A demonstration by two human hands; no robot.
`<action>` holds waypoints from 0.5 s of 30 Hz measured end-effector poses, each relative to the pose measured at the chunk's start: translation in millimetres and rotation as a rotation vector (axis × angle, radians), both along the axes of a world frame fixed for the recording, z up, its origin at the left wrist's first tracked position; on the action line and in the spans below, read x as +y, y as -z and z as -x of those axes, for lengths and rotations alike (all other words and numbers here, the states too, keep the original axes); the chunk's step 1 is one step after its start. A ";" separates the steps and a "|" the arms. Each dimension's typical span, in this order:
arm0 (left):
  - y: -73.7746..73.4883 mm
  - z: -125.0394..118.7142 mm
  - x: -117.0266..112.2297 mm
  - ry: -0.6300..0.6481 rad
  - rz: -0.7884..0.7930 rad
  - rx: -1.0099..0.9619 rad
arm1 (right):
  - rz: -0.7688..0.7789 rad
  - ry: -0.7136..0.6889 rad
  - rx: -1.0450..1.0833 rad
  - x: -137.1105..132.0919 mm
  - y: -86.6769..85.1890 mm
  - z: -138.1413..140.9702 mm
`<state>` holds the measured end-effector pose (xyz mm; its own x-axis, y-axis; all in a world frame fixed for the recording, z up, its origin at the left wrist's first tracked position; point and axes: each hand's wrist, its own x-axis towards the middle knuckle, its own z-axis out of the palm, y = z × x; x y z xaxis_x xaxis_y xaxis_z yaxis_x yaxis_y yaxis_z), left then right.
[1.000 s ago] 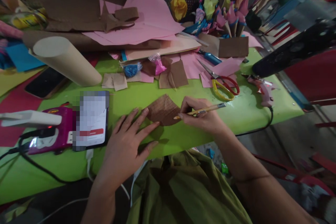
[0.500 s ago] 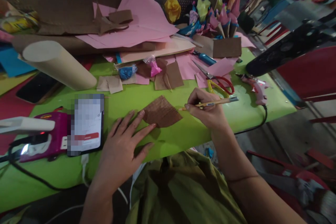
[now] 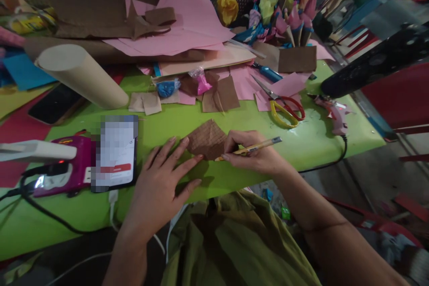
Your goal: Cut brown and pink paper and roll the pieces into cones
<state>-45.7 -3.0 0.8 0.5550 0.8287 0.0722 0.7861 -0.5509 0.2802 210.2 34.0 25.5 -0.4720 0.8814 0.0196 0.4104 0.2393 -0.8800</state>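
Note:
A brown paper piece lies on the green table near its front edge. My left hand rests flat with fingers spread, its fingertips pressing on the left edge of the brown piece. My right hand is closed around a yellow pencil, whose tip touches the lower right edge of the brown piece.
Red-and-yellow scissors and a pink glue gun lie to the right. A phone leans on a magenta device at left. A cardboard tube, pink sheets, brown scraps and paper cones crowd the back.
My right hand drew away to the right with the pencil, then came back left, and the pencil tip is on the brown piece again. My left hand stayed put.

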 end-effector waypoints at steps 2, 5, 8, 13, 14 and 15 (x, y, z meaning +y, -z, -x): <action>-0.2 0.0 0.0 0.001 -0.004 -0.004 | -0.016 0.003 -0.006 -0.1 1.3 0.3; -0.2 0.4 -0.2 0.005 -0.008 0.005 | -0.052 0.041 -0.013 -0.3 2.3 0.0; 0.1 0.8 -0.4 0.005 -0.006 0.013 | -0.044 0.077 0.000 -0.7 1.5 -2.0; 0.7 0.8 -0.7 -0.005 0.001 0.013 | 0.000 0.101 0.094 -1.6 0.5 -6.1; 0.8 0.7 -0.7 -0.006 0.001 0.014 | -0.009 0.099 0.097 -1.6 0.6 -6.2; 0.9 0.6 -0.7 -0.006 -0.001 0.014 | -0.018 0.091 0.090 -1.5 0.8 -5.9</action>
